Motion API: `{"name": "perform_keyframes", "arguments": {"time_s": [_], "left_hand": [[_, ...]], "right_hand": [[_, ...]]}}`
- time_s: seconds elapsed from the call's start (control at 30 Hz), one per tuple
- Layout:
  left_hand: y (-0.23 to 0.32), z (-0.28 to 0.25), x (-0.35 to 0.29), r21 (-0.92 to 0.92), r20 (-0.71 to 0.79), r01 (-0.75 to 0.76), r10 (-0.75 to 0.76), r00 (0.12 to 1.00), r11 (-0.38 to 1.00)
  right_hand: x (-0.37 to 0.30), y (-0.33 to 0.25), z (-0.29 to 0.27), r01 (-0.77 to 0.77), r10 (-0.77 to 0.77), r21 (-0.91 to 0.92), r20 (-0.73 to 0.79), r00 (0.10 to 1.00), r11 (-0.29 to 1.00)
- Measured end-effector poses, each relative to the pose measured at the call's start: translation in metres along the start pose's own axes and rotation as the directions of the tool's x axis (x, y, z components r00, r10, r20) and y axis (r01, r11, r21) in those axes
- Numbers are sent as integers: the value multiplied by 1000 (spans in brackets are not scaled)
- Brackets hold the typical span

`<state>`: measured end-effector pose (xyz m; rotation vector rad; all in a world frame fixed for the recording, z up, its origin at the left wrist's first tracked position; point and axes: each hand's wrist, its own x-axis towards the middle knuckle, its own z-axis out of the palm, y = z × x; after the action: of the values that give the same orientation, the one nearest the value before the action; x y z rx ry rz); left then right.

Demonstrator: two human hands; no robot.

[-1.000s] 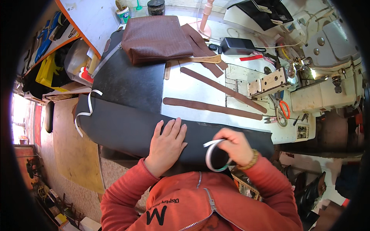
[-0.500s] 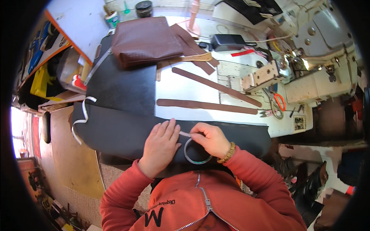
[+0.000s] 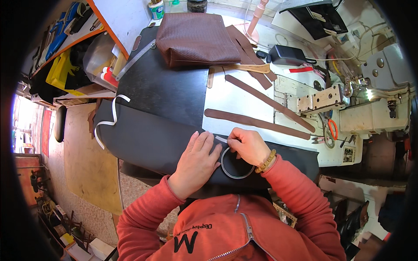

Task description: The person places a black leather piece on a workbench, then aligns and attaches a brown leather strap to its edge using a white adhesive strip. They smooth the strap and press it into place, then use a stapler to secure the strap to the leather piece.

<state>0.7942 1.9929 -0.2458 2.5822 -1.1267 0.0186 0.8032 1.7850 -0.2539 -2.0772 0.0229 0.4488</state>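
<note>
A large dark grey-black sheet [image 3: 143, 135] lies along the near side of the table. My left hand [image 3: 193, 165] rests palm-down on it, fingers stretched out, near its far edge. My right hand [image 3: 249, 148] is closed in a pinch just to the right, on a roll of narrow pale tape [image 3: 237, 177]. A short whitish length of tape [image 3: 220, 139] runs from the pinching fingers toward my left fingertips along the sheet's edge. The ring of the roll hangs below my right fingers. A loose, curled white strip [image 3: 114, 114] lies at the sheet's left end.
Two brown strips [image 3: 257, 124] lie on the white tabletop beyond my hands. A brown textured bag [image 3: 196, 41] stands farther back. On the right are a sewing machine [image 3: 365, 115] and orange-handled scissors [image 3: 332, 129]. Shelves with tools [image 3: 61, 39] stand at the left.
The whole view has shifted, so the table things appear farther right. My left fingers have spread slightly. My right hand still pinches the tape near the same part of the sheet.
</note>
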Motion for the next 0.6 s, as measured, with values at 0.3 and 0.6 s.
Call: {"name": "perform_keyframes", "arguments": {"time_s": [0.3, 0.6], "left_hand": [[-5, -2, 1, -67, 7, -28, 29, 1000, 997], [-5, -1, -1, 31, 60, -64, 62, 996, 997]], "right_hand": [[17, 0, 1, 94, -88, -270, 34, 996, 958], [21, -2, 4, 59, -63, -324, -2, 998, 944]]}}
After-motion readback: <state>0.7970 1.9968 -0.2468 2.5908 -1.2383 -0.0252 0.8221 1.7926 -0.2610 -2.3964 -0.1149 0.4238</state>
